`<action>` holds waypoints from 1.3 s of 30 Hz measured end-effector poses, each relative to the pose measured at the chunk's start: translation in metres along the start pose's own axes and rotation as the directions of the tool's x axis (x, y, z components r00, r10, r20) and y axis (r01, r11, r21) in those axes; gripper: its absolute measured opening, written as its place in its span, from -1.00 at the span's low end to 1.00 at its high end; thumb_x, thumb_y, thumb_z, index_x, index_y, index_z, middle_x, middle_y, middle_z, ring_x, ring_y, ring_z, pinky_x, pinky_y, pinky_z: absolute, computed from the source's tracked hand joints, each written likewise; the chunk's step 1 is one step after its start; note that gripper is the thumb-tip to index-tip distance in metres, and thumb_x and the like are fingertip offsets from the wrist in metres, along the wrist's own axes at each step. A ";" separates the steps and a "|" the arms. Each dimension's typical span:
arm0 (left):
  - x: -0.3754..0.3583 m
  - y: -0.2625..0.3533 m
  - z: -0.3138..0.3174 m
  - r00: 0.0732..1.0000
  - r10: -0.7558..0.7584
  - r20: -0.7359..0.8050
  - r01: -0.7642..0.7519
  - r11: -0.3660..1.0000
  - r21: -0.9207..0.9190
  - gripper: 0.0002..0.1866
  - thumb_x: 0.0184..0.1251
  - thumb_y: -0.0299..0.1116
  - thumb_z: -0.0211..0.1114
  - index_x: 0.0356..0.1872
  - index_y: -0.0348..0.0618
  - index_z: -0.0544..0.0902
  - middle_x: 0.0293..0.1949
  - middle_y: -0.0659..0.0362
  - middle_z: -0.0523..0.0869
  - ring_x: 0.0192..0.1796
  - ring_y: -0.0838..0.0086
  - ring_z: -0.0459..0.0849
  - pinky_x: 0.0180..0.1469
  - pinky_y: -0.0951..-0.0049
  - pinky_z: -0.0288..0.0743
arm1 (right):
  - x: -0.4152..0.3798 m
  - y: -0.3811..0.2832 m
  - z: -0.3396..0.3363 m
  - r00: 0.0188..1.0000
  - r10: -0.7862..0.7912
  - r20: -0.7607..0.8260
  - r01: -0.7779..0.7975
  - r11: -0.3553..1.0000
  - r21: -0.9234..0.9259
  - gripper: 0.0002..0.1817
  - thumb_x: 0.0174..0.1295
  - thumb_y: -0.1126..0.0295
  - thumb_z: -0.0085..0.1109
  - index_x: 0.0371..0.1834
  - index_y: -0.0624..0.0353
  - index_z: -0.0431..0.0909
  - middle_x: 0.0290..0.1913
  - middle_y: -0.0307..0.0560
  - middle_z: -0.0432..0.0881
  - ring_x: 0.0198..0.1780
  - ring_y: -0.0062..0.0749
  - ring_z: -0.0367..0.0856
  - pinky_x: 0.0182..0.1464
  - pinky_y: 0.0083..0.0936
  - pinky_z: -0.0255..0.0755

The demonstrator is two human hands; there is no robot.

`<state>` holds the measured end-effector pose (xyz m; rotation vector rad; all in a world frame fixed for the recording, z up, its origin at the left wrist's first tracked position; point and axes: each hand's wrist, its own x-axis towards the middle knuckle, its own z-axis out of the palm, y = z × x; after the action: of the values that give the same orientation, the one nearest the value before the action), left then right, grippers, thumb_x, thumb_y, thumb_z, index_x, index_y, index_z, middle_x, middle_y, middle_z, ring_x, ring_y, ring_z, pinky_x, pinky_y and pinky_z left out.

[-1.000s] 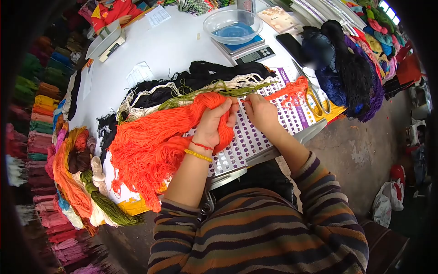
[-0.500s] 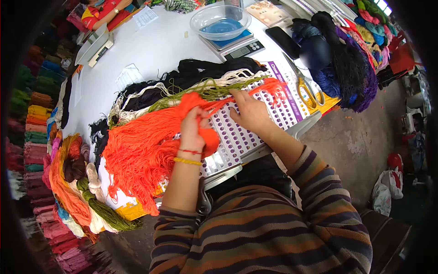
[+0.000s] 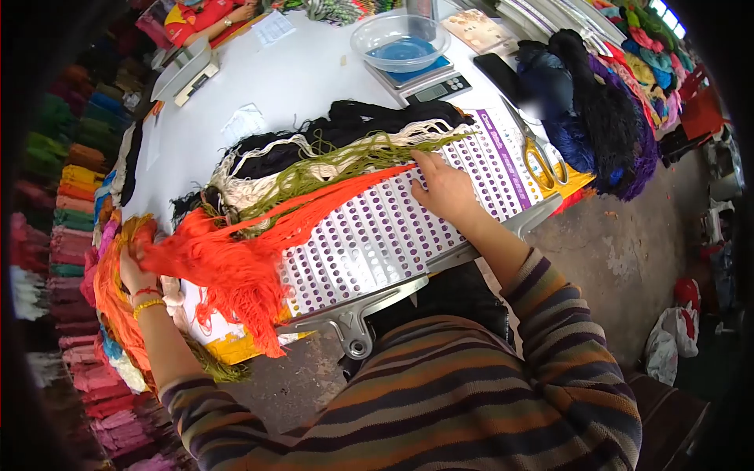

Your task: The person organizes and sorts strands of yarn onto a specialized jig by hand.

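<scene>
A long skein of orange-red thread (image 3: 236,263) stretches across the table, its loose strands hanging over the front edge. At the far left, my left hand (image 3: 135,271) is closed on the skein's bulky end, its fingers partly covered by strands. My right hand (image 3: 446,190) holds the thin end of the same thread with its fingertips, against a white card with rows of purple dots (image 3: 385,228). Just behind the orange-red thread lie olive-green thread (image 3: 345,161), cream thread (image 3: 271,161) and black thread (image 3: 353,118).
Yellow-handled scissors (image 3: 542,161) and a dark phone (image 3: 496,72) lie at the right, near dark blue, black and purple skeins (image 3: 601,110). A clear bowl (image 3: 399,43) stands on a digital scale (image 3: 428,90). A metal bracket (image 3: 353,326) lines the front edge. Across the table sits another person (image 3: 206,20).
My left hand has moved far left from the middle of the card, drawing the orange-red thread with it. More dots are uncovered. My right hand stays at the thread's end; the view has shifted slightly.
</scene>
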<state>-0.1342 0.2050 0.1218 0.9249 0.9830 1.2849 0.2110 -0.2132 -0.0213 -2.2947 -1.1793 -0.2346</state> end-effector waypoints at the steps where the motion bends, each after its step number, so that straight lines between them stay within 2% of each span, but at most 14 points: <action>1: 0.002 0.002 -0.001 0.966 -0.135 0.221 0.136 0.991 0.011 -0.79 0.31 -0.26 0.00 -0.37 -0.16 0.50 -0.55 0.26 0.54 -0.62 0.68 0.33 -0.57 0.67 0.29 | -0.001 0.000 0.000 1.000 -0.002 -0.010 0.002 1.000 -0.005 -0.52 0.01 0.24 0.09 0.05 0.11 0.35 -0.21 -0.04 0.51 -0.45 -0.17 0.58 -0.43 -0.36 0.48; 3: -0.059 -0.004 0.036 0.799 -0.250 0.547 0.286 0.958 0.020 -0.73 0.32 -0.20 0.00 -0.33 -0.20 0.53 -0.54 0.26 0.58 -0.66 0.75 0.31 -0.64 0.80 0.19 | -0.001 -0.002 0.000 1.000 0.002 -0.004 -0.002 1.000 -0.016 -0.54 0.00 0.24 0.10 0.01 0.12 0.37 -0.20 -0.04 0.52 -0.44 -0.16 0.58 -0.42 -0.36 0.48; 5: -0.157 -0.019 0.085 0.644 -0.308 0.700 0.351 0.932 0.088 -0.68 0.35 -0.17 -0.03 -0.29 -0.23 0.54 -0.49 0.23 0.63 -0.68 0.76 0.35 -0.67 0.80 0.18 | -0.001 0.002 0.003 0.997 -0.026 -0.067 0.031 0.997 0.067 -0.56 0.00 0.27 0.11 -0.01 0.12 0.38 -0.17 -0.03 0.52 -0.41 -0.13 0.58 -0.41 -0.34 0.47; 6: -0.193 -0.035 0.097 0.642 -0.337 0.688 0.338 0.931 0.141 -0.63 0.34 -0.09 -0.03 -0.26 -0.22 0.54 -0.43 0.20 0.64 -0.64 0.75 0.42 -0.66 0.80 0.21 | -0.002 0.002 0.006 0.983 -0.042 -0.179 0.064 0.991 0.120 -0.66 0.03 0.34 0.12 -0.10 0.15 0.43 -0.23 -0.06 0.55 -0.50 -0.28 0.56 -0.47 -0.44 0.43; 7: -0.221 -0.044 0.105 0.421 -0.394 0.817 0.449 0.873 0.190 -0.55 0.32 -0.01 -0.04 -0.20 -0.23 0.55 -0.30 0.16 0.65 -0.48 0.69 0.49 -0.50 0.72 0.33 | -0.003 -0.009 -0.002 0.993 0.059 -0.104 -0.023 0.949 0.315 -0.71 0.04 0.35 0.12 -0.14 0.16 0.46 -0.27 -0.07 0.55 -0.54 -0.33 0.52 -0.47 -0.47 0.41; 9: -0.264 -0.078 0.116 0.325 -0.368 0.871 0.290 0.915 0.279 -0.41 0.31 0.11 -0.16 0.02 -0.23 0.46 0.13 0.09 0.44 0.12 0.41 0.40 0.04 0.43 0.27 | -0.013 -0.052 -0.030 0.994 0.113 0.010 -0.093 0.760 0.643 -0.80 0.03 0.41 0.16 -0.26 0.20 0.52 -0.41 -0.14 0.55 -0.63 -0.58 0.37 -0.55 -0.63 0.29; 10: -0.277 -0.091 0.118 0.245 -0.360 0.900 0.320 0.906 0.275 -0.35 0.32 0.13 -0.19 0.14 -0.27 0.35 0.22 0.10 0.33 0.24 0.38 0.28 0.17 0.36 0.20 | -0.023 -0.071 -0.039 0.993 0.096 0.072 -0.118 0.678 0.726 -0.80 0.04 0.40 0.18 -0.28 0.23 0.52 -0.45 -0.21 0.54 -0.64 -0.69 0.32 -0.58 -0.70 0.24; 13: -0.309 -0.127 0.121 0.168 -0.373 0.913 0.571 0.792 0.218 -0.35 0.35 0.06 -0.20 0.20 -0.35 0.25 0.19 0.05 0.35 0.18 0.39 0.36 0.23 0.38 0.16 | -0.050 -0.104 -0.055 0.976 0.004 0.220 -0.194 0.484 0.853 -0.83 0.10 0.40 0.15 -0.32 0.28 0.51 -0.56 -0.23 0.51 -0.61 -0.75 0.33 -0.57 -0.72 0.21; 16: -0.323 -0.119 0.115 0.211 -0.369 0.905 0.582 0.791 0.187 -0.35 0.36 0.05 -0.22 0.19 -0.38 0.24 0.15 0.07 0.37 0.16 0.39 0.37 0.22 0.38 0.18 | -0.061 -0.110 -0.054 0.971 0.018 0.237 -0.223 0.411 0.884 -0.87 0.14 0.43 0.10 -0.34 0.29 0.50 -0.56 -0.25 0.50 -0.58 -0.75 0.34 -0.54 -0.74 0.22; 18: -0.323 -0.115 0.106 0.247 -0.381 0.891 0.620 0.769 0.157 -0.35 0.36 0.06 -0.24 0.17 -0.38 0.26 0.14 0.07 0.38 0.16 0.39 0.37 0.21 0.37 0.21 | -0.064 -0.116 -0.059 0.959 0.061 0.277 -0.284 0.174 0.943 -0.89 0.15 0.44 0.08 -0.33 0.27 0.50 -0.57 -0.32 0.47 -0.57 -0.77 0.33 -0.53 -0.75 0.21; 22: -0.328 -0.112 0.099 0.250 -0.353 0.902 0.570 0.806 0.158 -0.36 0.37 0.05 -0.24 0.17 -0.39 0.26 0.14 0.06 0.39 0.16 0.37 0.37 0.21 0.36 0.21 | -0.072 -0.122 -0.061 0.937 -0.030 0.347 -0.299 0.441 0.846 -0.88 0.20 0.47 0.04 -0.24 0.26 0.47 -0.46 -0.33 0.53 -0.52 -0.81 0.37 -0.48 -0.83 0.24; 29: -0.327 -0.112 0.088 0.397 -0.368 0.841 0.636 0.771 0.038 -0.58 0.37 -0.19 -0.06 0.03 -0.38 0.43 0.01 0.03 0.51 0.07 0.41 0.46 0.14 0.40 0.30 | -0.075 -0.128 -0.068 0.882 0.047 0.469 -0.471 0.103 0.876 -0.89 0.19 0.43 0.07 -0.27 0.23 0.50 -0.52 -0.35 0.48 -0.58 -0.78 0.35 -0.54 -0.82 0.22; 34: -0.333 -0.108 0.085 0.565 -0.339 0.752 0.460 0.886 0.053 -0.72 0.18 -0.50 0.19 -0.08 -0.35 0.50 -0.30 0.16 0.62 -0.27 0.56 0.55 -0.18 0.56 0.44 | -0.080 -0.128 -0.066 0.875 0.016 0.484 -0.483 0.112 0.868 -0.89 0.21 0.41 0.06 -0.31 0.22 0.51 -0.54 -0.35 0.47 -0.59 -0.77 0.35 -0.54 -0.81 0.22; 39: -0.332 -0.108 0.082 0.581 -0.338 0.741 0.452 0.890 0.052 -0.73 0.18 -0.52 0.19 -0.08 -0.37 0.49 -0.40 0.19 0.60 -0.37 0.59 0.54 -0.29 0.60 0.43 | -0.081 -0.126 -0.066 0.855 -0.026 0.518 -0.514 0.089 0.853 -0.87 0.22 0.39 0.04 -0.33 0.21 0.52 -0.56 -0.35 0.46 -0.60 -0.76 0.36 -0.54 -0.80 0.22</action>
<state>-0.0312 -0.1346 0.0675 0.9212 0.3919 0.4810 0.0683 -0.2465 0.0515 -1.1701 -0.6220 1.0071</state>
